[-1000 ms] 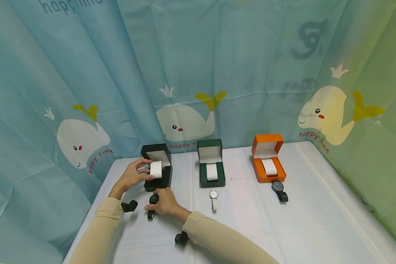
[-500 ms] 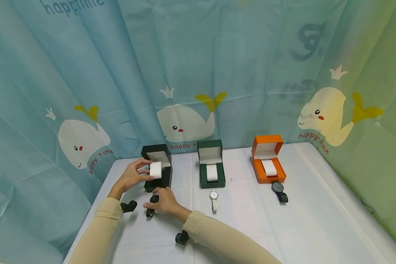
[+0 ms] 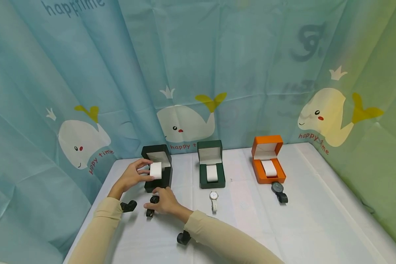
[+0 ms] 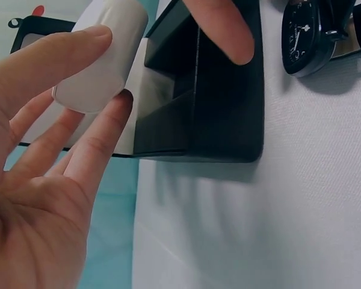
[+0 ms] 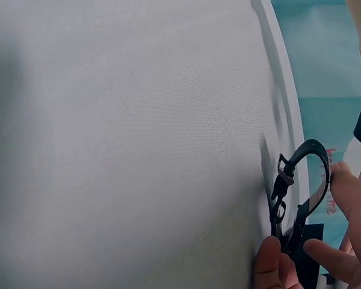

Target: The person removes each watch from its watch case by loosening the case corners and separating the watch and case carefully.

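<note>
My left hand [image 3: 132,174] holds a white watch cushion [image 3: 156,170] between thumb and fingers, over the open black watch box [image 3: 166,179]. In the left wrist view the cushion [image 4: 105,57] is tilted, and the box's compartment [image 4: 165,102] shows beneath it. Just in front of the box, my right hand [image 3: 165,201] grips a black watch [image 3: 154,200] by its case end. Its buckled strap [image 5: 316,147] forms a loop in the right wrist view. The dark dial [image 4: 301,36] shows at the upper right of the left wrist view.
An open green watch box [image 3: 212,179] with a white cushion stands mid-table, a white-strapped watch [image 3: 213,196] in front. Farther right is an open orange box [image 3: 268,172] with a dark watch [image 3: 278,187] before it. A blue curtain [image 3: 244,73] hangs behind the table.
The right hand and the black watch have shifted very slightly left, and the watch's strap end has moved a little up. The left hand keeps its hold on the cushion.
</note>
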`<state>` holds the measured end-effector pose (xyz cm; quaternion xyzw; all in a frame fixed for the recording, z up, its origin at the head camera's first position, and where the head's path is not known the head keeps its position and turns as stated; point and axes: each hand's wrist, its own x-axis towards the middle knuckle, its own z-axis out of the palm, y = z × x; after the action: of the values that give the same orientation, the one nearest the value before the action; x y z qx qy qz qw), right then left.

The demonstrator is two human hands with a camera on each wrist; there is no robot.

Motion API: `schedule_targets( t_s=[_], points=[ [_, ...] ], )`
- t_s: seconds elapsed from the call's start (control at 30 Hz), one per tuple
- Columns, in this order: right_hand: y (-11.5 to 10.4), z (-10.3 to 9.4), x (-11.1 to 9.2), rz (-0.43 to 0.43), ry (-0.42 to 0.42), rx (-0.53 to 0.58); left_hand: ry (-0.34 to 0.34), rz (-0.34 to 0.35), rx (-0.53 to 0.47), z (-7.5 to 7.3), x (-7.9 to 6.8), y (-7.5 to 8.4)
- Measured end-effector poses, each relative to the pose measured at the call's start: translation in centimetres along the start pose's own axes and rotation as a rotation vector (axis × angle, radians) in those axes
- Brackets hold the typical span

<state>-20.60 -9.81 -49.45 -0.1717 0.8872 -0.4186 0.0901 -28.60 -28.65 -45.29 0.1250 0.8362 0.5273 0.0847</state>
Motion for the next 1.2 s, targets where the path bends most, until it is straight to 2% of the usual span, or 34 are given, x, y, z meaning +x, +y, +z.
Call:
schedule_targets(
  t_s=[0.23, 0.47, 0.8, 0.9, 1.1, 1.2],
  points=[
    [0.0, -0.5, -0.5, -0.004, -0.004, -0.018, -0.03, -0.012, 0.096, 0.0, 0.0, 0.5],
    [0.0, -0.8, -0.9, -0.007, -0.003, -0.03, -0.067, 0.027, 0.185, 0.4, -0.2, 1.2],
    [-0.1, -1.4, -1.5, -0.031, -0.029, -0.034, -0.053, -0.027, 0.305, 0.6, 0.4, 1.4],
    [-0.1, -1.5, -1.7, -0.03, -0.031, -0.026, -0.052, -0.016, 0.341, 0.7, 0.6, 1.5],
    [-0.2, -1.8, -2.0, -0.028, -0.029, -0.029, -0.052, 0.042, 0.505, 0.8, 0.8, 1.7],
    [-0.2, -1.8, -2.0, -0.022, -0.03, -0.041, -0.05, 0.072, 0.555, 0.8, 0.9, 1.6]
  ],
)
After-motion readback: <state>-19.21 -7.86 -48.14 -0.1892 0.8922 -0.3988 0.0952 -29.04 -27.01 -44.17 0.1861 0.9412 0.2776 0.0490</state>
